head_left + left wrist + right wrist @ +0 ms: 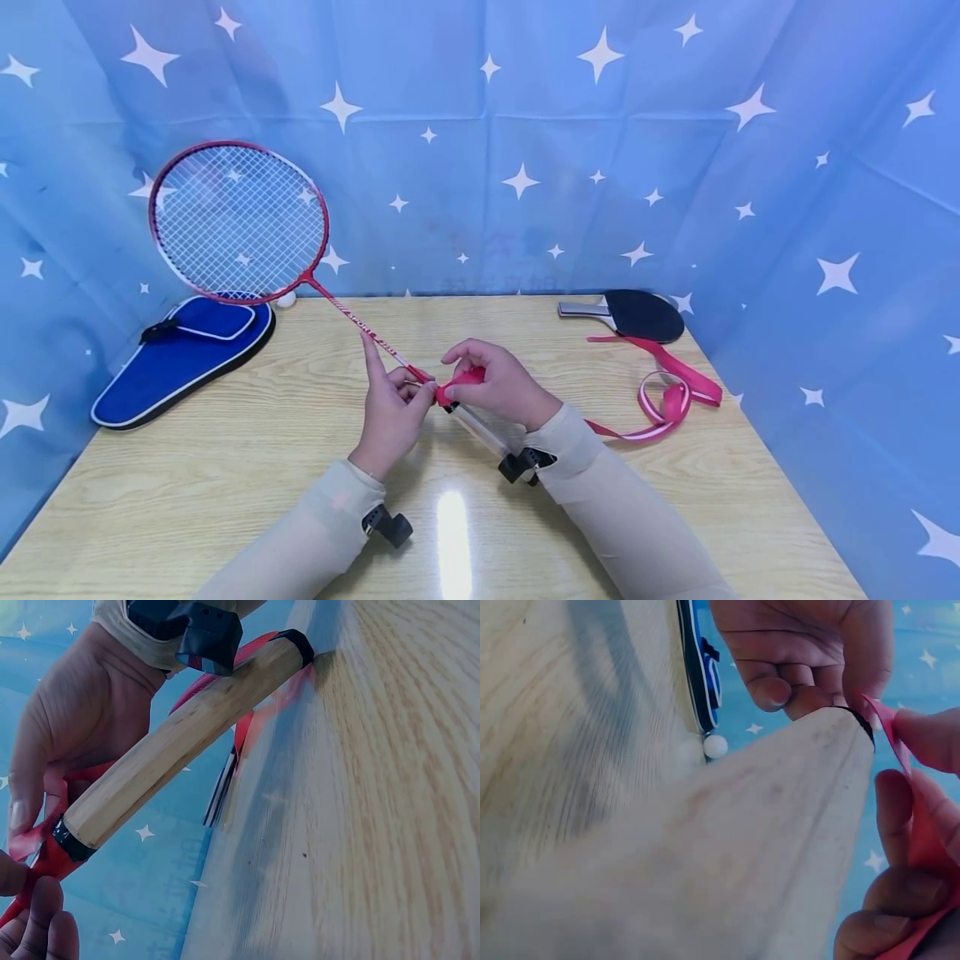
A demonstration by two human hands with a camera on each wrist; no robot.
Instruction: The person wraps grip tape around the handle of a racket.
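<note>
My L hand [393, 410]: gripping red racket [309, 277] nr wd. handle [184, 739]; my R hand [508, 388]: pinching pink tape [471, 377] nr same end.

Head view: forward-down over table [225, 467]; both wrist views close, sharing wooden handle [184, 739].

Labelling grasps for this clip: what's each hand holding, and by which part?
Left hand: the badminton racket, by the shaft's lower end, just beyond the bare wooden handle. Right hand: the red tape, pinched close to the handle's top.
</note>
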